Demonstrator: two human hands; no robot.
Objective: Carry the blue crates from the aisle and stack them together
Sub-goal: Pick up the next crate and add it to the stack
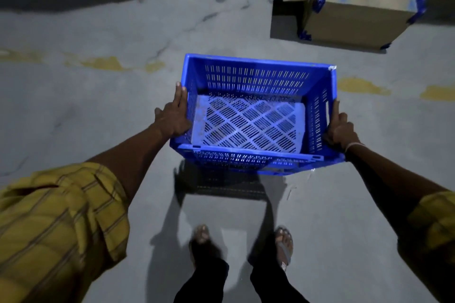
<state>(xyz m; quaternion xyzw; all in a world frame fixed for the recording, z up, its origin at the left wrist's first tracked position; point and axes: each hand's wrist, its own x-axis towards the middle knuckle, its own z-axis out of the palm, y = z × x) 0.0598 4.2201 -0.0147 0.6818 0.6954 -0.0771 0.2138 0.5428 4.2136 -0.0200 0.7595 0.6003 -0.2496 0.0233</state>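
Standing on the grey concrete floor (73, 110), the person had both feet at six o'clock, one in a sandal (284, 246), the other blurred and dark, the toes hard to make out. Yellow checked sleeves (56, 224) were cut off by the frame at eight and four o'clock, and both bare forearms reached forward to the middle.

There a blue crate (256, 115) was held above the floor, its shadow lying on the concrete just beneath its near wall. The left hand (173, 118) lay along the crate's left rim, fingers stretched out flat against the outer wall and the thumb spread away; how the palm bore on the rim could not be told. The right hand (341, 128) had its grip clamped on the right rim, fingers curled over the edge beside the handle slot, a pale band at the wrist. The crate was bare inside, with slotted walls, a diamond-lattice bottom, and a pale scuff at its far right corner.

Beyond it, worn yellow paint patches (110, 64) ran across the floor from nine to three o'clock, with cracks in the concrete behind. At one o'clock sat cardboard boxes (354, 22) with blue tape at the edges, blurred. Dark shapes at eleven o'clock were too dim to name.
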